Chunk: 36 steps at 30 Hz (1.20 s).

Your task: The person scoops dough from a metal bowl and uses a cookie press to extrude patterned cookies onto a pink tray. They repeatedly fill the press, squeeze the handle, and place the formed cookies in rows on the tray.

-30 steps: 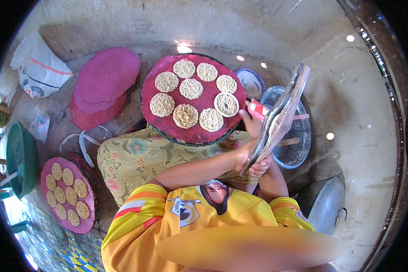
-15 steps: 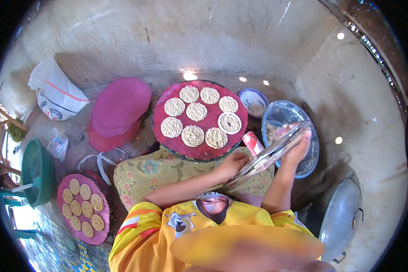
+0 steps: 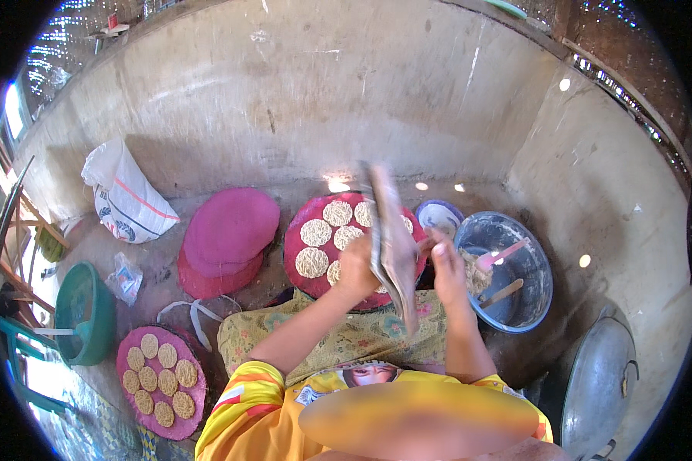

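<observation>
A long, flat, worn wooden tool (image 3: 396,253), blurred by motion, stands steeply slanted over a round red tray (image 3: 294,244). Around its left side my left hand (image 3: 355,270) is closed. My right hand (image 3: 449,269) is at the tool's other side, thumb up and fingers toward it; they are smeared and partly hidden, so their grip is unclear. Pale round noodle cakes (image 3: 311,262) lie on the tray, several covered by the tool and hands. Right of my right hand, a blue-grey basin (image 3: 544,269) holds pale dough (image 3: 477,278), a pink-handled utensil (image 3: 506,252) and a wooden spoon (image 3: 503,293).
A purple-rimmed bowl (image 3: 455,209) stands behind the basin. A large metal pan (image 3: 598,392) leans at the right. Leftward are stacked pink round sheets (image 3: 232,230), a white sack (image 3: 134,200), a green basin (image 3: 92,307) and a second pink tray (image 3: 150,338) of browner cakes.
The view has tilted, so the surroundings sit lower. The wooden tool has swung from slanting toward the basin to standing over the tray. My right hand has left its far end and moved leftward.
</observation>
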Each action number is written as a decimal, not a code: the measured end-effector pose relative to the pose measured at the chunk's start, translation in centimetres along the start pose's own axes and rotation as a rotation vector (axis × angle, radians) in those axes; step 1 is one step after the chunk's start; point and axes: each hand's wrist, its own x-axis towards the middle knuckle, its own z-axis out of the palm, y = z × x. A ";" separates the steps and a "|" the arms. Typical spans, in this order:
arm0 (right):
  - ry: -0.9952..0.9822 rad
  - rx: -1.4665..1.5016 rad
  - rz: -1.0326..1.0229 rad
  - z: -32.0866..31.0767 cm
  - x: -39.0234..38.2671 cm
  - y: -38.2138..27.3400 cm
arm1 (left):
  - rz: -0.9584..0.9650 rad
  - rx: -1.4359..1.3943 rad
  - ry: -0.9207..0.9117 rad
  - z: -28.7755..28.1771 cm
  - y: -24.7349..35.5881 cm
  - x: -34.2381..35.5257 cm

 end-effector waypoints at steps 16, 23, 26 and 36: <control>-0.193 -0.693 -0.347 -0.3 -0.8 -1.3 | -0.007 -0.134 -0.743 -8.4 2.5 4.7; -0.166 -0.471 -0.358 -1.8 -2.9 -0.3 | -0.672 -0.921 -1.083 -9.8 3.4 4.2; -0.048 -0.404 -0.187 -2.5 -3.5 1.5 | -0.147 0.084 -0.870 -7.5 3.6 3.7; -0.099 0.732 0.833 -7.1 -5.3 4.2 | -0.687 -1.044 -0.064 0.0 0.8 5.2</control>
